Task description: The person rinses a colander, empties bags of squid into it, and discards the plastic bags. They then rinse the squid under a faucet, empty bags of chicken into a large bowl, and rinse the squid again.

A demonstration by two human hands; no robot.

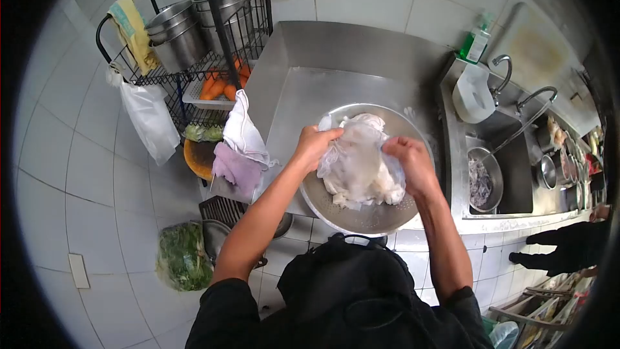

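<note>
A big metal colander with a perforated bottom stands at the front edge of the steel counter. Inside it lie pale whitish pieces of food, partly covered by a thin clear plastic bag. My left hand pinches the bag's left edge between thumb and fingers. On the other side, my right hand is closed on the bag's right edge, its fingers curled. The bag is stretched between both hands, just over the food.
Left, a black wire rack bears metal pots, carrots and cloths. Bagged greens lie below. Right, water runs into a bowl in the sink. Another person stands at far right.
</note>
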